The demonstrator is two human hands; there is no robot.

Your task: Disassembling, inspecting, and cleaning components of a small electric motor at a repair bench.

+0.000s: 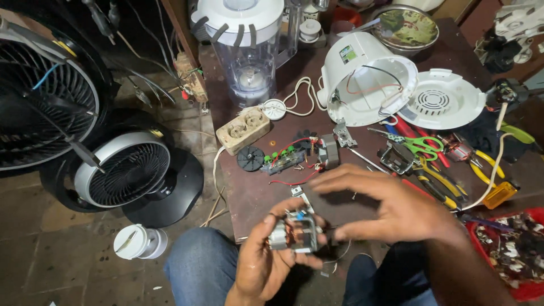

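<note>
My left hand grips a small electric motor with copper windings and a metal frame, held above my knees. My right hand hovers just to the right of the motor, fingers spread, its fingertips near the motor's right side. On the brown table ahead lie a circuit board with green parts and red wires, a black toothed disc and another motor part.
A blender jar, beige power strip, opened white appliance housing and its round base plate stand on the table. Green-handled scissors, yellow pliers, red bin at right. Fans on the floor left.
</note>
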